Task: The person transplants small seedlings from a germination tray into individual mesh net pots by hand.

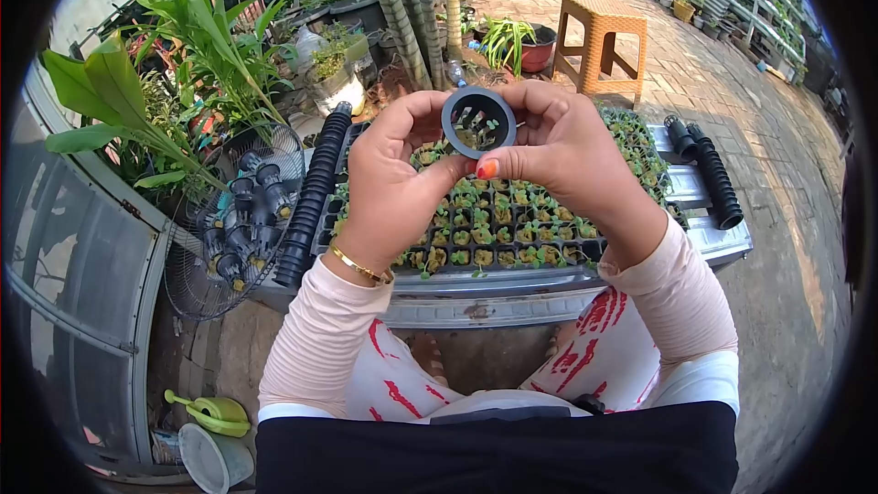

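Between both hands is a black net pot (447, 125), its round mouth tipped toward me. A small green seedling (493, 124) shows inside it, above slots in the wall. My left hand (401, 154) grips the pot's left side, thumb below the rim. On the other side, my right hand (560, 142) holds it the same way, with the thumbs nearly meeting. Below the hands lies a black seedling tray (506, 259), its cells filled with plugs and small seedlings. Part of the tray is hidden by my hands and forearms.
A long stack of net pots (315, 192) lies left of the tray; a shorter stack (716, 174) lies right, on the metal table (457, 311). A wire basket (171, 284) holds several net pots (262, 208). Beyond stands a woven stool (599, 14). A watering can (221, 414) sits lower left.
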{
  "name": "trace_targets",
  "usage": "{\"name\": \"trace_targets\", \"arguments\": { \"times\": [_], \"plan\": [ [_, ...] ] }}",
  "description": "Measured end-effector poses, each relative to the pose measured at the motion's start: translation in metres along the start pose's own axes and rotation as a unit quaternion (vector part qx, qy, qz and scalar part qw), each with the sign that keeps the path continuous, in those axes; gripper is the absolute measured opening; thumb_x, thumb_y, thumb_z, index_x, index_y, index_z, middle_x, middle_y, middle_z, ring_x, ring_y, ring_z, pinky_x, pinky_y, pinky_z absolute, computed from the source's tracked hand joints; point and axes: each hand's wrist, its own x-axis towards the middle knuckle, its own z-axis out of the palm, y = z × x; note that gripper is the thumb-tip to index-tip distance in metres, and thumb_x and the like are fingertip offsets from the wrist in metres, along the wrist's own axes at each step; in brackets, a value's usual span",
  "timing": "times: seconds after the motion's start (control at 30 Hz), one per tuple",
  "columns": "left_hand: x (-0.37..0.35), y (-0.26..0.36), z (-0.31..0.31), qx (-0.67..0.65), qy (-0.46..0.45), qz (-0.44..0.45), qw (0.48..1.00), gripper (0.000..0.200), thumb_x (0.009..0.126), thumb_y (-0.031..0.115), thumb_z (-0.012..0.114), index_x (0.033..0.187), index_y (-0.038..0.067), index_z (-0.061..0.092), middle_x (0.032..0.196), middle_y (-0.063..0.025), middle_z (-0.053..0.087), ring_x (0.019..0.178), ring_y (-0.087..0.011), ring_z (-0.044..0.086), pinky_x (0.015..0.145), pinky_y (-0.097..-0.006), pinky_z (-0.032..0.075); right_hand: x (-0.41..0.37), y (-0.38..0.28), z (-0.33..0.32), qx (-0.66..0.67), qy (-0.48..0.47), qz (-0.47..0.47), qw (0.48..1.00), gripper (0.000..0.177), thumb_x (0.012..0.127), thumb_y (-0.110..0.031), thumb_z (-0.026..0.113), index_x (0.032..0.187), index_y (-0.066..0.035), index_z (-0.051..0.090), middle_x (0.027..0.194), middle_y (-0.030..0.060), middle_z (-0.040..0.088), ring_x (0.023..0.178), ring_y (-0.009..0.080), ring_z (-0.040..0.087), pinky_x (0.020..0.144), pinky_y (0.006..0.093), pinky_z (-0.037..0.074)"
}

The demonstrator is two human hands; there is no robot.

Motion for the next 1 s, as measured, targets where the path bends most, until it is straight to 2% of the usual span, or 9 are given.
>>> {"name": "trace_targets", "arguments": {
  "times": [0.1, 0.17, 0.37, 0.5, 0.53, 0.67, 0.77, 0.93, 1.0],
  "plan": [
    [-0.01, -0.003, -0.015, 0.045, 0.019, 0.074, 0.996, 0.039, 0.07, -0.007, 0.071, 0.105, -0.001, 0.056, 0.103, -0.0071, 0.062, 0.097, -0.0155, 0.06, 0.088, -0.0287, 0.046, 0.001, 0.005, 0.011, -0.133, -0.012, -0.145, 0.98, 0.053, 0.059, -0.017, 0.085, 0.102, 0.002, 0.061, 0.092, 0.0065, 0.06, 0.079, 0.0135, 0.058, 0.07, 0.0256, 0.05],
    [-0.017, -0.001, -0.025, 0.114, 0.033, 0.083, 0.989, 0.039, 0.07, -0.007, 0.07, 0.105, -0.001, 0.056, 0.103, -0.0074, 0.061, 0.098, -0.0156, 0.06, 0.087, -0.0281, 0.046, 0.002, 0.002, 0.023, -0.119, -0.025, -0.14, 0.983, 0.054, 0.056, -0.018, 0.085, 0.102, 0.0, 0.062, 0.094, 0.0068, 0.058, 0.085, 0.0148, 0.058, 0.071, 0.0265, 0.05],
    [-0.035, 0.009, -0.057, 0.028, 0.068, 0.056, 0.996, 0.041, 0.071, -0.009, 0.068, 0.107, -0.001, 0.051, 0.103, -0.0064, 0.059, 0.098, -0.0139, 0.058, 0.088, -0.0275, 0.046, 0.017, -0.005, 0.063, -0.245, -0.059, -0.177, 0.951, 0.055, 0.054, -0.017, 0.085, 0.101, 0.0, 0.062, 0.09, 0.0099, 0.058, 0.083, 0.0213, 0.058, 0.068, 0.0292, 0.049],
    [-0.049, 0.02, -0.087, 0.034, 0.091, 0.036, 0.995, 0.043, 0.074, -0.015, 0.056, 0.113, -0.002, 0.046, 0.109, -0.0093, 0.056, 0.101, -0.0147, 0.056, 0.09, -0.0283, 0.045, 0.032, -0.009, 0.098, -0.245, -0.08, -0.158, 0.953, 0.053, 0.054, -0.019, 0.085, 0.096, 0.002, 0.063, 0.084, 0.0103, 0.058, 0.075, 0.0222, 0.058, 0.064, 0.0309, 0.049],
    [-0.051, 0.024, -0.095, -0.011, 0.118, 0.018, 0.993, 0.042, 0.072, -0.008, 0.067, 0.109, -0.001, 0.049, 0.103, -0.0064, 0.059, 0.097, -0.0139, 0.058, 0.087, -0.0286, 0.047, 0.039, -0.012, 0.108, -0.26, -0.083, -0.113, 0.955, 0.053, 0.053, -0.021, 0.086, 0.094, 0.003, 0.064, 0.083, 0.0113, 0.059, 0.071, 0.0211, 0.059, 0.063, 0.0301, 0.048],
    [-0.052, 0.055, -0.153, 0.046, 0.147, -0.023, 0.988, 0.042, 0.074, -0.006, 0.068, 0.11, -0.003, 0.048, 0.101, -0.0101, 0.061, 0.091, -0.014, 0.06, 0.08, -0.0258, 0.051, 0.08, -0.01, 0.156, -0.113, -0.152, -0.023, 0.982, 0.058, 0.062, -0.031, 0.084, 0.096, 0.011, 0.063, 0.078, 0.0104, 0.062, 0.07, 0.0129, 0.057, 0.062, 0.026, 0.045],
    [-0.058, 0.075, -0.197, 0.057, 0.18, -0.031, 0.982, 0.037, 0.075, -0.006, 0.067, 0.109, -0.005, 0.05, 0.101, -0.0116, 0.061, 0.09, -0.0156, 0.061, 0.08, -0.0266, 0.052, 0.109, 0.004, 0.2, -0.043, -0.198, 0.036, 0.979, 0.049, 0.069, -0.028, 0.08, 0.1, 0.006, 0.063, 0.084, 0.008, 0.064, 0.072, 0.0119, 0.056, 0.065, 0.0231, 0.043],
    [-0.089, 0.082, -0.272, 0.107, 0.257, -0.137, 0.951, 0.04, 0.076, 0.003, 0.07, 0.11, -0.006, 0.052, 0.098, -0.0123, 0.062, 0.084, -0.0136, 0.061, 0.07, -0.0226, 0.049, 0.134, 0.036, 0.272, -0.022, -0.202, 0.125, 0.971, 0.039, 0.072, -0.024, 0.078, 0.093, 0.005, 0.064, 0.079, 0.0088, 0.063, 0.065, 0.0127, 0.055, 0.06, 0.0245, 0.045],
    [-0.107, 0.079, -0.295, 0.126, 0.305, -0.245, 0.912, 0.044, 0.075, 0.01, 0.072, 0.111, -0.006, 0.052, 0.095, -0.0113, 0.063, 0.079, -0.012, 0.061, 0.067, -0.0222, 0.048, 0.132, 0.049, 0.288, -0.049, -0.213, 0.145, 0.965, 0.037, 0.072, -0.024, 0.077, 0.091, 0.005, 0.064, 0.077, 0.0084, 0.062, 0.064, 0.0128, 0.055, 0.058, 0.0246, 0.045]
  ]
}}
